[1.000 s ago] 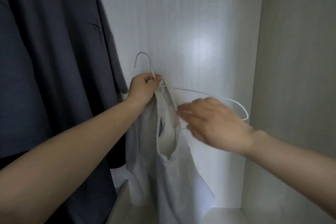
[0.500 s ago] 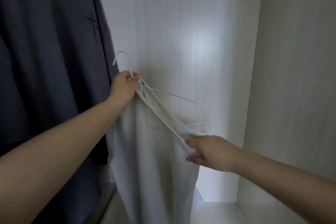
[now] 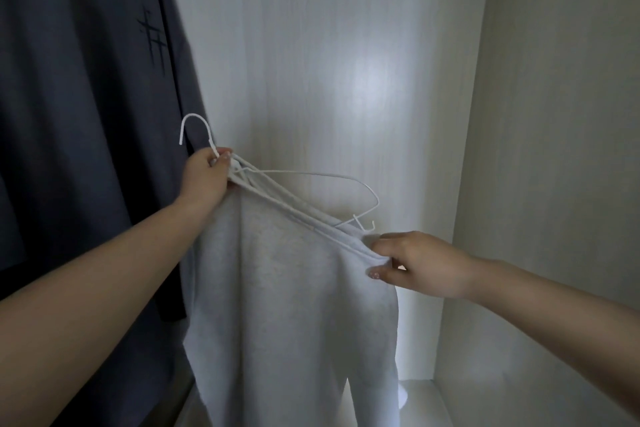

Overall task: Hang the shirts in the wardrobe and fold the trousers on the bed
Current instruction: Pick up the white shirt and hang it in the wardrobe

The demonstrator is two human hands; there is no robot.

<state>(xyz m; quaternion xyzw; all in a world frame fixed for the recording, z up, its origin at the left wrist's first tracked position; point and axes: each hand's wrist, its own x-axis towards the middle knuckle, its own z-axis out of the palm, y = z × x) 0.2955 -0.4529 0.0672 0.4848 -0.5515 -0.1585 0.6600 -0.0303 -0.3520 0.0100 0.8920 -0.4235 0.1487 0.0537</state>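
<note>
My left hand (image 3: 207, 177) grips the hanger (image 3: 311, 184) at its neck, hook up, so the frame stays steady inside the wardrobe (image 3: 311, 45). My right hand (image 3: 415, 263) pinches the shirt (image 3: 284, 305) at its collar edge, stretching it toward the hanger's bare right arm (not yet covered). The shirt hangs between both hands, right of a dark shirt (image 3: 69, 114).

Pale grey shirt (image 3: 294, 305) hangs half-on tilted white hanger (image 3: 311, 177)
</note>
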